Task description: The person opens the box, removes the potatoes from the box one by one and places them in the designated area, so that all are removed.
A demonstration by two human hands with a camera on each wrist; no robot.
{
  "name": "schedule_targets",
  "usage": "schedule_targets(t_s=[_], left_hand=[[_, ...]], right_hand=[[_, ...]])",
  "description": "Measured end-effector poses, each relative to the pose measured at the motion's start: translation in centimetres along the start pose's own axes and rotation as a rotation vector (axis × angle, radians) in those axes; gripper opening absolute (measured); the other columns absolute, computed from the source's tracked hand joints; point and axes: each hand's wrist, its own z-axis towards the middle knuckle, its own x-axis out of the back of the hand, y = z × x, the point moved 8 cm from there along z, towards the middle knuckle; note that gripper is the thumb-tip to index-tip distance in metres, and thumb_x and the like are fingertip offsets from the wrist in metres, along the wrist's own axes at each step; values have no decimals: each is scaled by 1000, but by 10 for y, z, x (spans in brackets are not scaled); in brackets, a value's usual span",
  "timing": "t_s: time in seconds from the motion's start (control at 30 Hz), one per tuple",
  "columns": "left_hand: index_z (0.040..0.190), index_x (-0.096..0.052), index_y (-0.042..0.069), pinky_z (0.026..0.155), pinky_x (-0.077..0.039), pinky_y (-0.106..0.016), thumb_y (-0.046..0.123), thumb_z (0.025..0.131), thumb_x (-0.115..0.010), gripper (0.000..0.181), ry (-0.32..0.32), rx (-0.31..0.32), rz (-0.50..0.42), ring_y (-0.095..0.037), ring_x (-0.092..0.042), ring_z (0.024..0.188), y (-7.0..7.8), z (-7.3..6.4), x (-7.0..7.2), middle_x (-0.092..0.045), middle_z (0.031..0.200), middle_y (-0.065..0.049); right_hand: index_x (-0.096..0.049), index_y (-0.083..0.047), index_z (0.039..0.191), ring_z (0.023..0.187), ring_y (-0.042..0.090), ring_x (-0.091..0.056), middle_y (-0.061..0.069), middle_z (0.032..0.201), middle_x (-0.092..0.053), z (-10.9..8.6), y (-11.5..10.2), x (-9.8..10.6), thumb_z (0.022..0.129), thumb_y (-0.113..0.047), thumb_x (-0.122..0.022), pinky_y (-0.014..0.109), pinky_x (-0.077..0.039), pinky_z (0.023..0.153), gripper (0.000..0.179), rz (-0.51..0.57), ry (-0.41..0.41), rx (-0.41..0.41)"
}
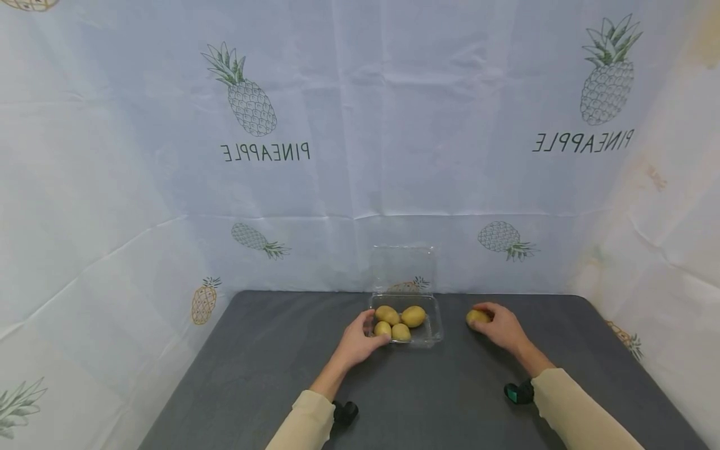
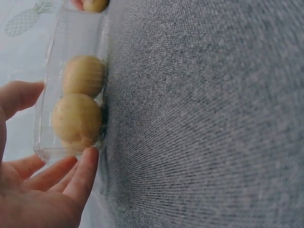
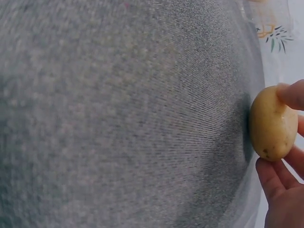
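The fingers (image 3: 290, 94) of the right hand (image 1: 500, 326) are curled round a loose yellow potato (image 1: 477, 317), which is gripped between thumb and fingertips while it lies on the grey worktop (image 1: 439, 394). In the right wrist view the potato is seen touching the cloth, with a finger laid over its top and others below it. The right forearm, in a cream sleeve (image 1: 579, 409), is stretched forward from the lower right.

The fingers (image 2: 83, 173) of the left hand (image 1: 360, 340) are held fairly straight and are laid against the near left corner of a clear plastic box (image 1: 434, 328); nothing is gripped. In the left wrist view the thumb is seen at the box's far wall and the fingertips at its near corner.

Four potatoes (image 1: 399, 323) are held in the box, packed close together. The box's lid (image 1: 402, 269) is stood open behind it, against a pale backdrop (image 1: 360, 125) printed with pineapples. The loose potato is found well to the right of the box, with bare worktop between them.
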Motion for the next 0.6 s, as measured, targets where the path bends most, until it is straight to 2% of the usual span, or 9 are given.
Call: schedule_targets(t_s=[0.3,0.6], left_hand=[[153,-42,6,94,-51,-54,34,91,-76,76,6,7,10,-37,-56,126,2,1,-1,-50,146,-19],[152,-43,4,93,-51,-55,31,90,-76,75,10,-14,26,-39,-56,124,4,0,0,-51,145,-21]], right_hand=[[-61,9,130,109,43,-61,28,124,-60,-1,-13,6,95,-15,-72,54,-51,86,44,-17,-7,40],[-60,7,133,115,47,-59,29,130,-58,-5,-32,16,100,-19,-67,58,-51,90,43,-53,13,63]])
